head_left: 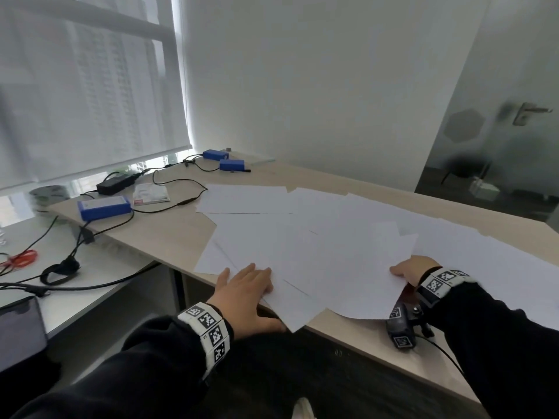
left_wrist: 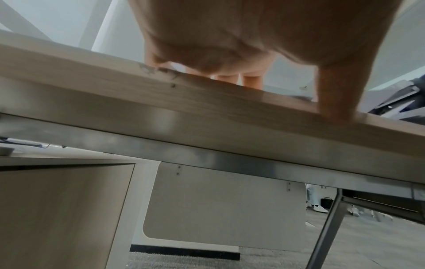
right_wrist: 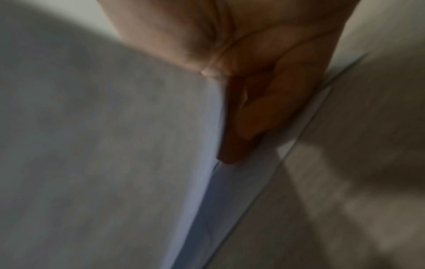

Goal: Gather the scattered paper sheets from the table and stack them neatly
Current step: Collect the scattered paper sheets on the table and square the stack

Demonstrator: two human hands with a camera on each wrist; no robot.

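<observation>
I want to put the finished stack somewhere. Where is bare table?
Bare wood lies on the table between the nearest blue box and the paper sheets. The middle and right are crowded with sheets; cables clutter the far left.

- My desk (head_left: 169, 234) is light wood; from my left wrist I see its front edge (left_wrist: 207, 102) and a metal rail under it.
- Three blue boxes sit at the far left: one near (head_left: 103, 207), two farther back (head_left: 215, 154) (head_left: 231, 165), just beside each other.
- A black power brick (head_left: 115, 184) lies by the window, black cables (head_left: 169, 207) trailing from it.
- A small card (head_left: 150, 193) lies right of the near box.
- A lower white side table (head_left: 90, 267) to my left carries a black strap (head_left: 59, 271) and red wire (head_left: 22, 257).
- A roller blind (head_left: 90, 95) covers the window.
- A frosted glass door with a handle (head_left: 527, 112) stands at right.
</observation>
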